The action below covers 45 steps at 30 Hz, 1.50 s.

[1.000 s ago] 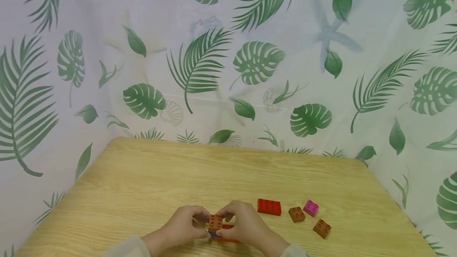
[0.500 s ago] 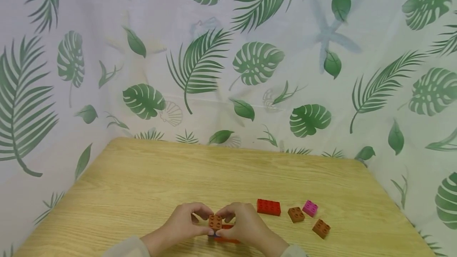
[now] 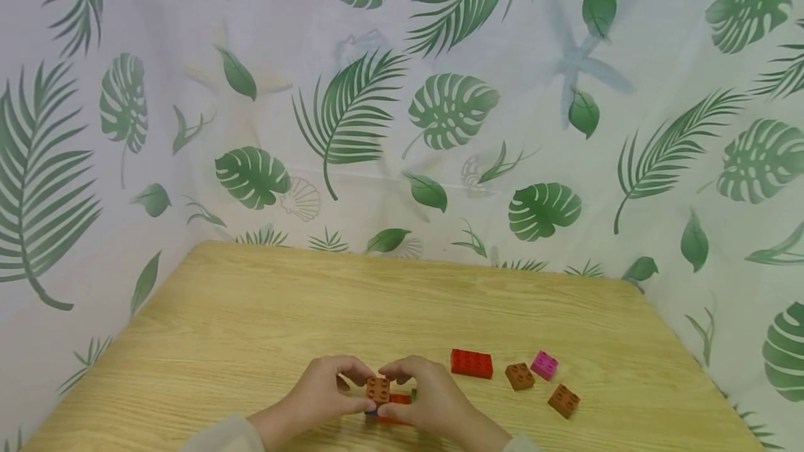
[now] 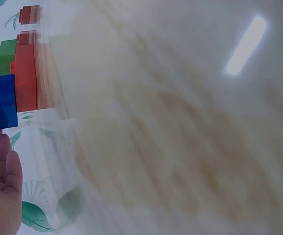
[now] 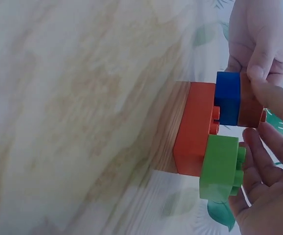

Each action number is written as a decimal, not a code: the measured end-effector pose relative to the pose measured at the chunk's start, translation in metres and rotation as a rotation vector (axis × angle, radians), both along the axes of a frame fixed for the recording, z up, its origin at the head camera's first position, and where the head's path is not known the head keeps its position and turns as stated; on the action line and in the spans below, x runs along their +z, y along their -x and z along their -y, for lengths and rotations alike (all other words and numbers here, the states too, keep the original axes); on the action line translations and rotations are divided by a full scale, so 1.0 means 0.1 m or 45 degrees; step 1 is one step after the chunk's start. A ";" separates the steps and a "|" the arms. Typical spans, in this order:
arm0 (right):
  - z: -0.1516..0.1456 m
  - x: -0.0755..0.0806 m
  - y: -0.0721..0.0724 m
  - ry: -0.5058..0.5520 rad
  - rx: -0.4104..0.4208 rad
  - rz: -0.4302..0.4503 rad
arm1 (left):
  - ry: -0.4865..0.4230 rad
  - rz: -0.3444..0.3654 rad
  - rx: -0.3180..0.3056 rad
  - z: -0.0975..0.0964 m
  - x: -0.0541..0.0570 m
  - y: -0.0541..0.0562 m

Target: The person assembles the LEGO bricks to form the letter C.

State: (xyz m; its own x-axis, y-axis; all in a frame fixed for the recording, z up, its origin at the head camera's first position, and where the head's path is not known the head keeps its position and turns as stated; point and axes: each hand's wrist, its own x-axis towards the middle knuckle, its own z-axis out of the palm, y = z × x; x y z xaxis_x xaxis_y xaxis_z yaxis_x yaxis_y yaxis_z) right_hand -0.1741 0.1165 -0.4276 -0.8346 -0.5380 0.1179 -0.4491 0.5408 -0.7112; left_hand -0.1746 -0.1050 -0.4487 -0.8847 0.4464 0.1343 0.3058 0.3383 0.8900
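In the head view, a brown brick [image 3: 378,389] sits on a blue brick [image 3: 371,411], which stands on one end of a long orange-red brick [image 3: 399,410]. My left hand [image 3: 326,390] pinches the brown brick from the left, its thumb at the near side. From the right, my right hand [image 3: 430,395] pinches the same brick, thumb in front and fingers behind. A green brick [image 5: 220,166] sits on the long brick's other end in the right wrist view, mostly hidden by the right hand in the head view.
To the right on the wooden table [image 3: 251,312] lie a red long brick [image 3: 472,363], a brown brick [image 3: 520,376], a pink brick [image 3: 544,365] and another brown brick [image 3: 564,400]. A leaf-patterned cloth [image 3: 377,229] hangs behind the table.
My left fingers and thumb have closed in on the brown brick, the thumb rising from the blue brick. My right hand has barely moved; a sliver of green now shows beside it.
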 end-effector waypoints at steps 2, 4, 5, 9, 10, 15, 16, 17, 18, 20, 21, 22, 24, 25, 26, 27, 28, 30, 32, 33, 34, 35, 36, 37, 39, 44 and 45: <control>-0.02 0.00 -0.01 0.010 -0.012 0.008 | -0.001 0.006 -0.002 0.00 0.01 0.00; -0.05 0.00 -0.03 0.040 -0.020 0.002 | -0.003 0.008 -0.006 0.00 0.01 0.00; -0.06 0.00 -0.04 0.058 -0.022 -0.010 | -0.001 0.007 -0.008 0.00 0.01 0.00; -0.15 0.00 -0.07 0.131 -0.035 -0.049 | 0.007 0.006 -0.005 0.00 0.01 0.00; -0.18 -0.01 -0.07 0.141 -0.043 -0.057 | 0.011 0.007 -0.002 0.00 0.00 0.00; -0.36 -0.07 -0.09 0.175 -0.117 -0.074 | 0.009 0.019 0.002 0.00 0.00 0.01; -0.40 -0.07 -0.10 0.177 -0.138 -0.075 | 0.007 0.021 0.002 0.00 -0.01 0.01; -0.44 -0.08 -0.10 0.177 -0.158 -0.076 | 0.005 0.025 0.001 0.00 -0.01 0.01; -0.48 -0.09 -0.11 0.177 -0.178 -0.069 | 0.004 0.030 0.002 0.00 -0.01 0.01; -0.55 -0.09 -0.12 0.179 -0.216 -0.048 | 0.001 0.034 0.005 0.00 -0.01 0.01; -0.59 -0.09 -0.13 0.180 -0.234 -0.039 | 0.001 0.037 0.007 0.00 -0.01 0.02; -0.62 -0.09 -0.13 0.180 -0.253 -0.029 | 0.000 0.038 0.009 -0.01 -0.01 0.02; -0.69 -0.09 -0.14 0.178 -0.292 -0.010 | -0.003 0.042 0.010 -0.01 0.00 0.01; -0.72 -0.10 -0.14 0.171 -0.315 -0.004 | -0.005 0.042 0.010 -0.01 0.00 0.01; -0.76 -0.11 -0.14 0.164 -0.340 0.002 | -0.005 0.043 0.010 -0.02 0.00 0.01; -0.80 -0.12 -0.14 0.157 -0.365 0.007 | -0.003 0.046 0.010 -0.02 0.00 0.01; -0.84 -0.13 -0.15 0.146 -0.390 0.011 | -0.002 0.047 0.010 -0.02 0.00 0.01; -0.92 -0.14 -0.15 0.134 -0.431 0.020 | 0.001 0.051 0.008 -0.02 0.00 0.01; -0.99 -0.15 -0.15 0.120 -0.476 0.017 | 0.005 0.054 0.007 -0.02 0.00 0.01; -1.02 -0.16 -0.16 0.117 -0.494 0.010 | 0.006 0.054 0.007 -0.01 0.00 0.01; -1.05 -0.16 -0.16 0.115 -0.513 0.006 | 0.006 0.054 0.005 -0.01 0.00 0.00; -1.09 -0.16 -0.17 0.111 -0.534 0.003 | 0.004 0.055 0.004 -0.01 0.00 0.00; -1.12 -0.16 -0.17 0.107 -0.555 -0.002 | 0.004 0.057 0.004 -0.01 0.00 0.00; -1.15 -0.16 -0.18 0.102 -0.573 -0.008 | 0.005 0.057 0.004 -0.01 0.00 0.00; -1.22 -0.16 -0.20 0.095 -0.601 -0.011 | 0.006 0.058 0.005 -0.01 0.00 0.01; -1.39 -0.16 -0.24 0.032 -0.673 -0.083 | 0.005 0.063 0.006 -0.01 0.00 0.01; -1.43 -0.17 -0.24 0.031 -0.689 -0.095 | 0.004 0.064 0.006 -0.02 0.00 0.01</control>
State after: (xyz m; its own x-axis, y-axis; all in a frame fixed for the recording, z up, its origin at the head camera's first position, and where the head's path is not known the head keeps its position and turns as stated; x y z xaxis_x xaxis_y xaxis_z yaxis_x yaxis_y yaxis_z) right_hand -0.1497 0.2594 -0.4443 -0.9804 -0.0306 0.1944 -0.1611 0.6923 -0.7034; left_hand -0.1759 -0.1034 -0.4489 -0.8924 0.4426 0.0881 0.2591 0.3426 0.9030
